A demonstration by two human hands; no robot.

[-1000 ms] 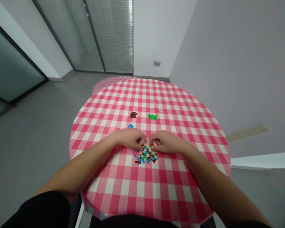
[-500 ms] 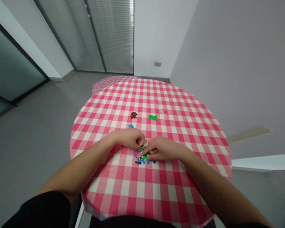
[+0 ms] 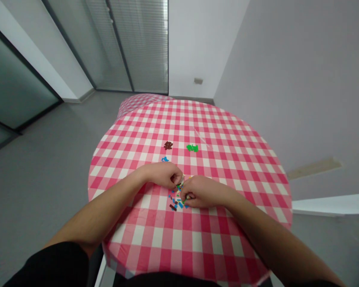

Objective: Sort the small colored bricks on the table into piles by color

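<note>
A loose pile of small mixed pieces [image 3: 180, 205], like toy building bricks in blue, brown, green and cream, lies near the middle of the table. At its upper left edge is my left hand [image 3: 166, 175], fingers curled and fingertips down by the pieces. My right hand [image 3: 201, 192] covers the pile's right side, its fingers bent inward among the bricks. Whatever either hand pinches is hidden by the fingers. A dark brown long brick [image 3: 172, 207] lies at the pile's near left edge.
Beyond my hands sit a brown heap [image 3: 168, 145], a green heap [image 3: 192, 148] and a small blue heap [image 3: 165, 159] of pieces. A red-and-white checked cloth [image 3: 179, 247] covers the round table. A wall [image 3: 311, 99] stands to the right.
My right hand has drawn slightly nearer to me and its fingers have curled in more. The brown long brick has tilted. My left hand stays almost still.
</note>
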